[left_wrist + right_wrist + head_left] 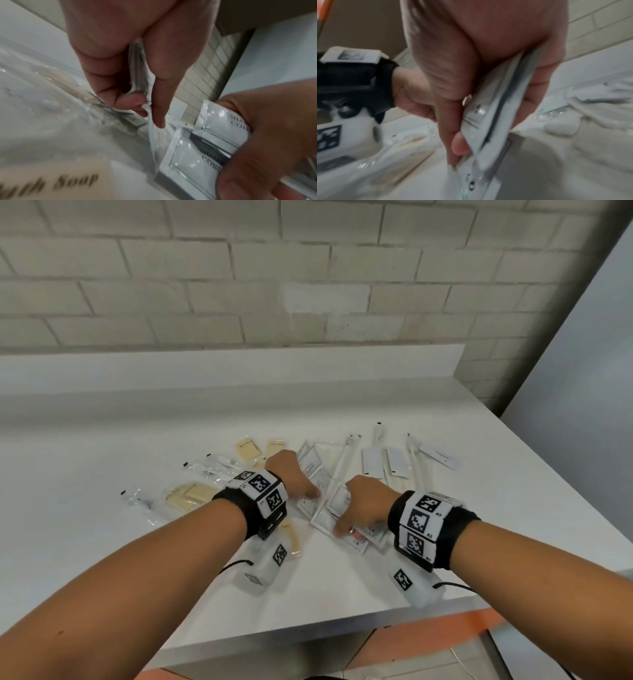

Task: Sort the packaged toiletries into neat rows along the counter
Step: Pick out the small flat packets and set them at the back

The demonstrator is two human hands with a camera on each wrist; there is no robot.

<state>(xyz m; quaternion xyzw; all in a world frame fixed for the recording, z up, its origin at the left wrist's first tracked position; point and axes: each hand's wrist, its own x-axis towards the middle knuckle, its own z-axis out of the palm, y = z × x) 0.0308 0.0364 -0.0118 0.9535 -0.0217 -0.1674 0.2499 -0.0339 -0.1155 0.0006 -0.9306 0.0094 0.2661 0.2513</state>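
White shampoo-and-conditioner sachets (317,470) lie heaped in the middle of the white counter (102,474). My left hand (308,491) reaches into the heap and pinches a few upright sachets (139,67) between thumb and curled fingers. My right hand (346,529) grips a thin stack of sachets (496,108) on edge between thumb and fingers, close beside the left hand (412,94). In the left wrist view, my right hand (274,135) covers two printed sachets (188,155). Beige bath soap packets (248,451) lie behind and left of my hands.
Clear-wrapped toothbrushes (346,460) and flat white packets (373,462) lie to the right, with a long white packet (440,455) beyond them. More clear-wrapped items (209,469) and soaps (188,496) lie left. The counter's front edge (308,631) is near; a brick wall (239,285) stands behind.
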